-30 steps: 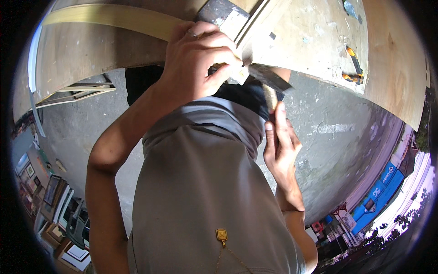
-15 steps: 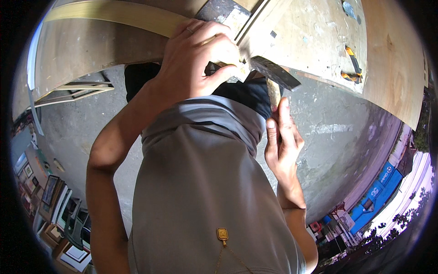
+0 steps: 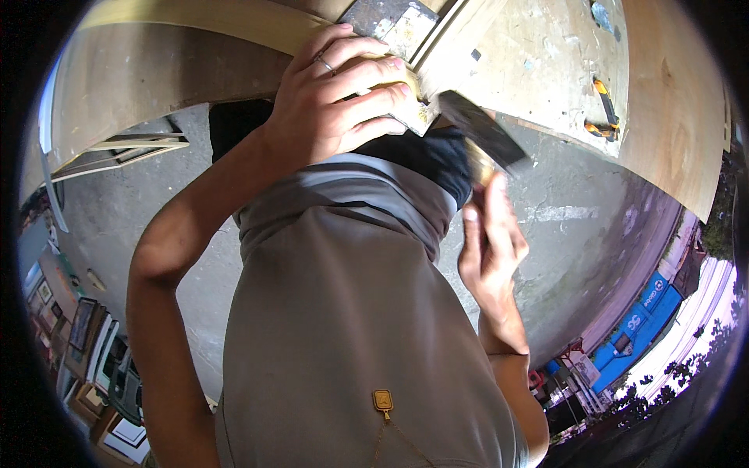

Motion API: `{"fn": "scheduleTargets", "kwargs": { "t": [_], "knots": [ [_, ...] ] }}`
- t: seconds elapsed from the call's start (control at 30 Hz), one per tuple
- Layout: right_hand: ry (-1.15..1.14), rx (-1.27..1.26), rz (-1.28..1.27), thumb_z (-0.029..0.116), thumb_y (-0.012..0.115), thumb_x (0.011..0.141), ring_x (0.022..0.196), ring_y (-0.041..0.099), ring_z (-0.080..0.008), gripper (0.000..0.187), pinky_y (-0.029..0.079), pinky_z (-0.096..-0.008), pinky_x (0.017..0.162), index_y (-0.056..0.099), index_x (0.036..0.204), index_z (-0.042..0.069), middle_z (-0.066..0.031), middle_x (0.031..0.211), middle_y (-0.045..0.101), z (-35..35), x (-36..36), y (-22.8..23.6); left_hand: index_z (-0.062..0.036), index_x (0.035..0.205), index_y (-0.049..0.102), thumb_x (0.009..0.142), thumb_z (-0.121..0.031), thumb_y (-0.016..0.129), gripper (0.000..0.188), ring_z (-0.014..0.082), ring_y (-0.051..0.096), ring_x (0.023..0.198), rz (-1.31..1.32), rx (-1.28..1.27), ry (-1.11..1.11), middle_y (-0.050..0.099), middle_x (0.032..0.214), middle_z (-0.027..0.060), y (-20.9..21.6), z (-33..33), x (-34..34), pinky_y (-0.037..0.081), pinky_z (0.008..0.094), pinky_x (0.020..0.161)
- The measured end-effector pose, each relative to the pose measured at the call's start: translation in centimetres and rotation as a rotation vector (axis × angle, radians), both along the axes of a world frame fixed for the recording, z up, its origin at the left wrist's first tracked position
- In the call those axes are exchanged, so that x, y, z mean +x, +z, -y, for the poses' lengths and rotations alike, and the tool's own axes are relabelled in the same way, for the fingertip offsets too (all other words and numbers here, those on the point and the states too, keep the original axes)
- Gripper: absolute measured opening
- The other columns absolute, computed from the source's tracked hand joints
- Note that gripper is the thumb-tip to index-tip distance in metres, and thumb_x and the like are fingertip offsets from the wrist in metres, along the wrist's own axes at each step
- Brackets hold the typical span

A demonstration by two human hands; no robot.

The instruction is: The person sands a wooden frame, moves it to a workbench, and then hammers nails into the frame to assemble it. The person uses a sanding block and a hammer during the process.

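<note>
My left hand [image 3: 331, 97] lies over the end of a long pale wooden strip [image 3: 211, 22], fingers curled across it and the thumb out of sight. A light-coloured corner end [image 3: 416, 115] of the wood shows past my fingertips. In my right hand [image 3: 496, 238] is a hammer [image 3: 485, 132], gripped by its wooden handle with thumb and forefinger along it. Its dark metal head is blurred by motion and hangs just right of the wood's end, with a small gap between them.
A worn wooden worktable [image 3: 538, 70] spans the top, with a dark metal plate [image 3: 374, 17] beyond my left hand. A yellow-and-black cutter [image 3: 603, 113] lies near its right edge. Thin wooden frames [image 3: 117, 152] are under the table at left; stacked picture frames [image 3: 94, 351] stand lower left.
The hammer head has shifted right and slightly down, away from the wood's end. My left thumb has tucked out of view, and its fingers now lie over the wood.
</note>
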State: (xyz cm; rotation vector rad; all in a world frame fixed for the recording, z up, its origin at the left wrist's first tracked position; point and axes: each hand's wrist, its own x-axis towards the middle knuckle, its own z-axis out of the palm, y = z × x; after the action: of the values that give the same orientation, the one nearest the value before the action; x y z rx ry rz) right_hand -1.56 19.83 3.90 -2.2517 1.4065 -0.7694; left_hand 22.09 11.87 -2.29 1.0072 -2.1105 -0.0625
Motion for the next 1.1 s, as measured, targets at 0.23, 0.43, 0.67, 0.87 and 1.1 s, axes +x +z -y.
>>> {"fn": "scheduleTargets", "kwargs": {
  "t": [0.23,0.43,0.67,0.87,1.1],
  "knots": [
    [0.029,-0.129,-0.037,-0.007,0.058,0.08,0.071,0.063,-0.026,0.041,0.051,-0.0321,0.07,0.049,0.12,-0.008,-0.0213,0.088,0.063,-1.0,-0.8,1.2,-0.01,0.084,0.067,0.06,-0.028,0.079,0.032,0.0225,0.056,0.102,-0.042,0.018,-0.004,0.064,0.098,0.0044,0.0,0.0,0.1,0.037,0.0443,0.096],
    [0.011,-0.121,-0.081,-0.006,0.05,0.085,0.06,0.059,-0.0198,0.048,0.05,-0.0288,0.057,0.038,0.132,-0.004,-0.0191,0.081,0.063,-0.8,-0.3,2.6,-0.0093,0.085,0.067,0.06,-0.027,0.079,0.032,0.0231,0.056,0.103,-0.054,0.035,-0.008,0.064,0.099,0.005,0.1,-0.1,0.2,0.038,0.0439,0.096],
    [-0.051,0.012,-0.054,-0.004,0.05,0.085,0.061,0.058,-0.0187,0.041,0.049,-0.029,0.064,0.048,0.126,0.0,-0.0188,0.081,0.062,-0.7,0.5,-1.0,-0.0094,0.086,0.067,0.06,-0.027,0.078,0.034,0.0219,0.056,0.104,-0.048,0.023,-0.013,0.064,0.099,0.0053,-0.2,0.1,0.2,0.038,0.0438,0.097],
    [0.003,-0.216,-0.156,0.001,0.053,0.087,0.076,0.064,-0.0233,0.036,0.051,-0.0334,0.069,0.048,0.123,-0.002,-0.0226,0.095,0.063,-0.8,0.2,-0.9,-0.0098,0.087,0.067,0.06,-0.027,0.078,0.034,0.021,0.056,0.104,-0.051,0.028,-0.003,0.064,0.099,0.0054,-0.3,0.1,0.3,0.038,0.0438,0.097],
    [-0.213,0.032,0.188,0.0,0.043,0.087,0.06,0.055,-0.0174,0.014,0.043,-0.0271,0.055,0.056,0.089,0.0,-0.011,0.064,0.055,-2.5,0.4,1.5,-0.0099,0.087,0.067,0.06,-0.027,0.078,0.034,0.0212,0.057,0.103,-0.063,0.037,-0.009,0.064,0.1,0.0046,-0.2,0.1,0.5,0.038,0.0437,0.097]
  ]
}}
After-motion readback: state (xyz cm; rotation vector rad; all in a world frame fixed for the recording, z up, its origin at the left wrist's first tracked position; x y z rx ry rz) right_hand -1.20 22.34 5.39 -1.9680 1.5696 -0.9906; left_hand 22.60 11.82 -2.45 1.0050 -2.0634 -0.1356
